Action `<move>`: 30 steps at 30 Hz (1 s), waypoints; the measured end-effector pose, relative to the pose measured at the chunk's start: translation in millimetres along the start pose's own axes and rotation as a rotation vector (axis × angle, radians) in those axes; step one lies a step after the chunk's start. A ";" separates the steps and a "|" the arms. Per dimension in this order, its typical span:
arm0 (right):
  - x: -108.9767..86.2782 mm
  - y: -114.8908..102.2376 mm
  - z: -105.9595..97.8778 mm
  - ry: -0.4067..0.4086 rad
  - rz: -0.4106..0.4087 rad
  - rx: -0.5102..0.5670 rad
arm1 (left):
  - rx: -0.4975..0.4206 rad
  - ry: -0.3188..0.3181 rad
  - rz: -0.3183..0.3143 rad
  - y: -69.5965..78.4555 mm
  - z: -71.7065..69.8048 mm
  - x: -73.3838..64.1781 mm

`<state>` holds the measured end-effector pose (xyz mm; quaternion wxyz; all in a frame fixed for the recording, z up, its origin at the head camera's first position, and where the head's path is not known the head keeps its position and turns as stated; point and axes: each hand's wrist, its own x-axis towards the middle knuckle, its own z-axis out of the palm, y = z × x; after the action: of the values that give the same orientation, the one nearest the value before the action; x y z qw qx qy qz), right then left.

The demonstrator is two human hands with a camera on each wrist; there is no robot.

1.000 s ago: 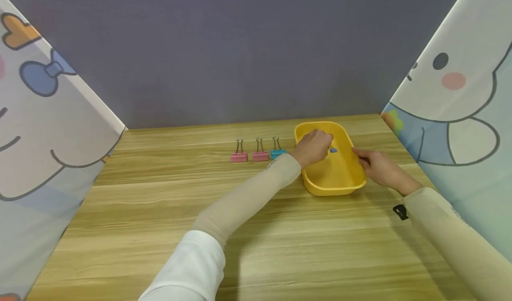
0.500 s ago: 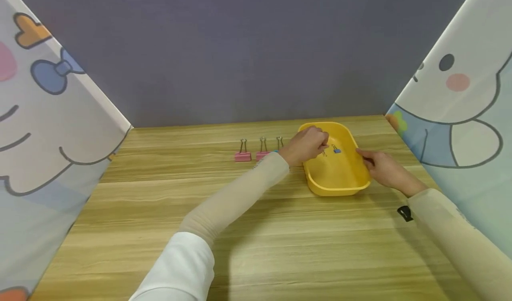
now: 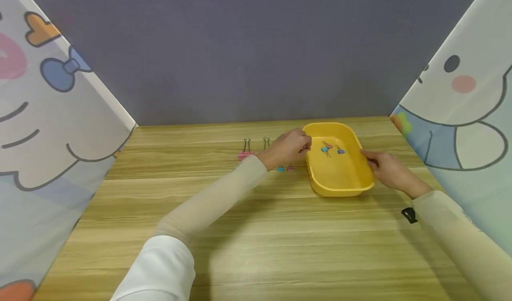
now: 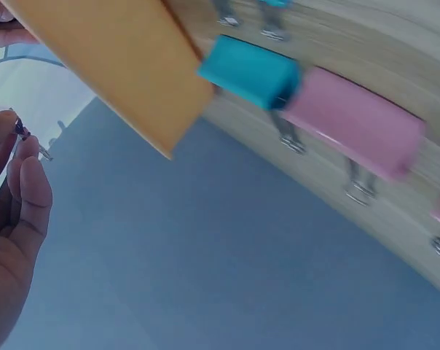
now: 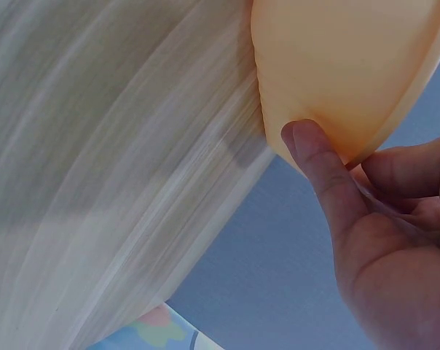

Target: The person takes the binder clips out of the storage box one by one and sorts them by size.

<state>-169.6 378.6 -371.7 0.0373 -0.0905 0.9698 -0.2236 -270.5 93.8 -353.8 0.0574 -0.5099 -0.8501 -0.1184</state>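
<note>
My left hand is at the left rim of a yellow tray. In the left wrist view its thumb and fingertips pinch a small dark binder clip with silver wire handles. Inside the tray lie a small light-blue binder clip, a pink one and a purple-blue one. My right hand grips the tray's right wall, thumb outside, as the right wrist view shows. Larger teal and pink binder clips stand left of the tray, partly hidden by the left hand in the head view.
Below the left hand, a small blue clip and a small pink clip lie on the wooden table. A black object lies by the right forearm. A grey panel stands behind, with printed cartoon panels at both sides.
My left hand has moved left from over the tray to its left rim, uncovering the small clips inside. The right hand keeps its grip on the tray. The head view has shifted slightly.
</note>
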 end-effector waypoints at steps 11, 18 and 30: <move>-2.7 4.7 -0.4 0.016 -0.017 -0.006 | 0.021 -0.028 -0.019 -27.9 0.3 -39.7; -2.2 2.8 -0.9 0.003 -0.007 -0.017 | -0.014 -0.063 0.001 -40.8 9.8 -55.8; 0.2 -0.5 0.2 0.020 -0.014 -0.034 | -0.072 -0.135 0.034 -50.1 28.9 -75.5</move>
<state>-169.6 378.0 -371.7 0.0243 -0.0955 0.9731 -0.2080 -278.3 14.2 -405.3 -0.0167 -0.5327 -0.8385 -0.1134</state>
